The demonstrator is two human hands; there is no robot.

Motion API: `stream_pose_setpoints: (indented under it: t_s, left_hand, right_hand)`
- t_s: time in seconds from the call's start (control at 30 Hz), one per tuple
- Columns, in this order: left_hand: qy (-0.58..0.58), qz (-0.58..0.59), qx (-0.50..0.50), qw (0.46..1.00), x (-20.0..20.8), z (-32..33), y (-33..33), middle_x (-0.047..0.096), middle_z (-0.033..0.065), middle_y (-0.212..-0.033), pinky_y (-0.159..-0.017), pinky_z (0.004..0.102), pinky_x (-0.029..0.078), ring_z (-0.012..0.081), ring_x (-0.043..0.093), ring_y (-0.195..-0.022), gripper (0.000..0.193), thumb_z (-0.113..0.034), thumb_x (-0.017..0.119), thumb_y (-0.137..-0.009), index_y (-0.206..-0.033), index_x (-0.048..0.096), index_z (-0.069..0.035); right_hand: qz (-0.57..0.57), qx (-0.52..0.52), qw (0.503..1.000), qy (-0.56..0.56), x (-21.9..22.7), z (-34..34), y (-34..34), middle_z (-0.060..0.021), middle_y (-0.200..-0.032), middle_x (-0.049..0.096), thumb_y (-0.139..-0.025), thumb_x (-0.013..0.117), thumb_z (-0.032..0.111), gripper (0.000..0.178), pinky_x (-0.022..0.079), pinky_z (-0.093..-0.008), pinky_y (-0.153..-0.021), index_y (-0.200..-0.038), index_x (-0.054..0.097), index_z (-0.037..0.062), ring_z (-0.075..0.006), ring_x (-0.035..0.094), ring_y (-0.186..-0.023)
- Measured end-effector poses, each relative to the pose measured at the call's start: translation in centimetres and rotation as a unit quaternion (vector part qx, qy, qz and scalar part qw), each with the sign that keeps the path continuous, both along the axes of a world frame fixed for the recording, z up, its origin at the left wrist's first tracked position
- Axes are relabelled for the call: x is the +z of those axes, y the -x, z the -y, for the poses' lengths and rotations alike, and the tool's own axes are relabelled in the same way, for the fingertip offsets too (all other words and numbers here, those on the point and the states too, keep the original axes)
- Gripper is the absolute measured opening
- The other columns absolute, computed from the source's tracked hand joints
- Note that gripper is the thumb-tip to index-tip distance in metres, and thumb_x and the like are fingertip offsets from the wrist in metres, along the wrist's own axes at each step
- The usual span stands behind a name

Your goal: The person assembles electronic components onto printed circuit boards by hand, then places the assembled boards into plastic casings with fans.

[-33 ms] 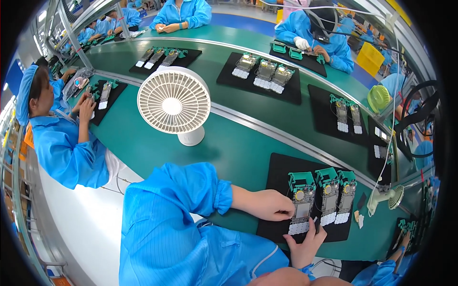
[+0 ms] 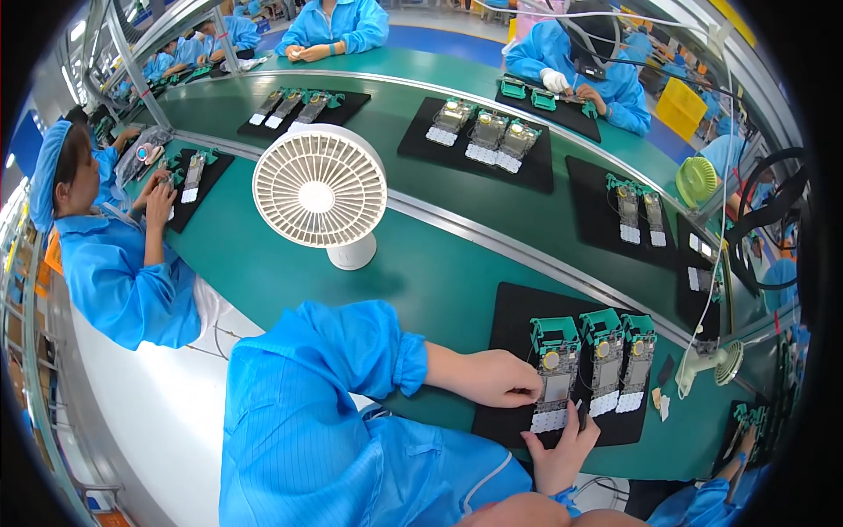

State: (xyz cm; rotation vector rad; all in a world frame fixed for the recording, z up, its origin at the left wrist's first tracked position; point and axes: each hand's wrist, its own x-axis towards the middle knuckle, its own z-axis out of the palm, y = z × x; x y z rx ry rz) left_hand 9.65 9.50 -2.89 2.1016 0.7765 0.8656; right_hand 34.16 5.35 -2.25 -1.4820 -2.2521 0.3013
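On the black mat (image 2: 509, 325), a circuit board (image 2: 557, 388) lies before me with a green plastic frame (image 2: 555, 332) at its far end, a round yellowish part and white pads at the near end. My left hand (image 2: 502, 378) is closed in a pinch at the board's left edge; what its fingertips hold is hidden. My right hand (image 2: 566, 450) grips the board's near end, thumb at the left corner and index finger along the right side. A small dark piece (image 2: 582, 415) with a pale tip shows by its fingers. Two similar boards (image 2: 606, 373) (image 2: 636, 373) lie alongside to the right.
A white fan (image 2: 320, 189) stands on the green table (image 2: 421, 290) left of the mat. Beyond a metal rail, more black mats (image 2: 421, 140) carry similar boards. A small fan (image 2: 727, 363) and paper scraps (image 2: 662, 404) sit at right. Co-workers in blue (image 2: 123, 263) work around.
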Motion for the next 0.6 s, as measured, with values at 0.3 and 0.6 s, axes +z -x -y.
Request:
stream_pose_setpoints:
  t_s: [0.3, 0.6]
  left_hand:
    - [0.2, 0.075, 0.102, 0.972, 1.5, 1.9, -1.7, 0.052, 0.0043, -0.056, -0.046, 0.031, 0.039, 0.0152, 0.053, -0.048, 0.016, -0.016, 0.061, -0.087, -0.098, 0.053, -0.006]
    - [0.025, 0.028, 0.067, 0.997, 3.6, 1.6, -3.1, 0.055, 0.012, -0.116, -0.054, 0.0309, 0.048, 0.018, 0.06, -0.061, 0.032, -0.014, 0.063, -0.085, -0.112, 0.047, -0.008]
  right_hand:
    - [0.07, 0.031, 0.992, -0.099, 0.8, 0.3, 0.4, -0.02, -0.109, 0.049, -0.068, 0.076, 0.025, 0.066, 0.04, -0.0479, -0.086, -0.127, 0.054, 0.0061, -0.0385, 0.047, -0.1]
    - [0.076, 0.019, 0.982, -0.17, 3.2, -0.1, -0.8, -0.0146, -0.087, 0.053, -0.074, 0.065, 0.007, 0.029, 0.043, -0.044, -0.066, -0.103, 0.064, 0.0051, -0.0344, 0.054, -0.079]
